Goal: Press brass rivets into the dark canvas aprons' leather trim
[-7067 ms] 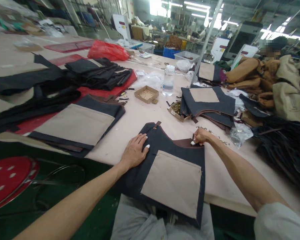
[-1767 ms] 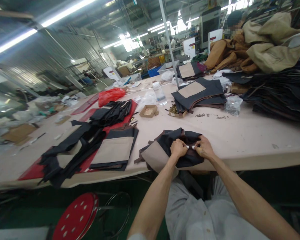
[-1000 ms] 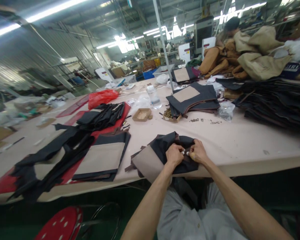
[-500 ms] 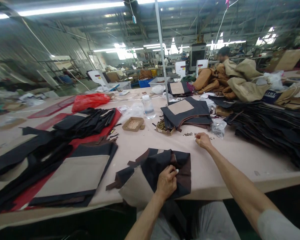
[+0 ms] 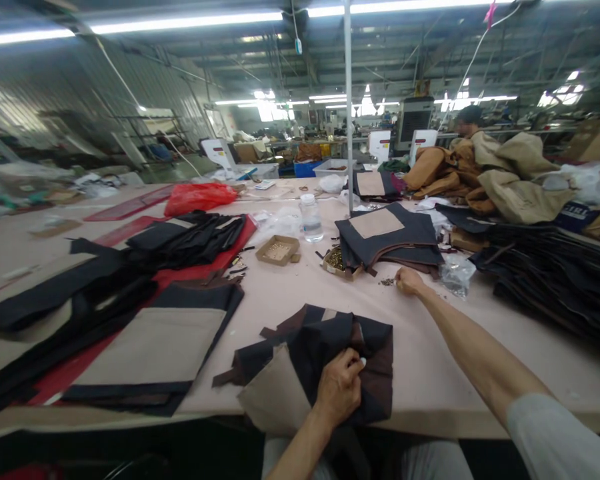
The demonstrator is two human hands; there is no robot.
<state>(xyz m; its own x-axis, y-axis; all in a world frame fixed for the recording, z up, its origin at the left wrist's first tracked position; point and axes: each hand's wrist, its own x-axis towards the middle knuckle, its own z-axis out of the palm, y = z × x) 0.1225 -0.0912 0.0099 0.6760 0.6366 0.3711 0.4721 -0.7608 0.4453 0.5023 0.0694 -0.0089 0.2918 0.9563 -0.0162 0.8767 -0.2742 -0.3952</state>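
A folded dark navy cloth piece with a beige panel and brown parts lies at the table's front edge, partly hanging over it. My left hand grips its right part, fingers curled into the fabric; something white shows at a fingertip. Farther out, my right hand is on the table with its fingers drawn together beside a small scatter of tiny metal pieces. What those fingers hold, if anything, is hidden. Close by stands a shallow box of brass-coloured bits, partly covered by stacked navy cloth pieces.
Left of centre are a tray of small pale pieces and a clear bottle. Cloth stacks lie at left and right. A metal pole rises behind. Another person is at the far right.
My right hand has moved in to the small metal pieces, its fingers more closed. My left hand stays on the cloth. The whole view has shifted slightly.
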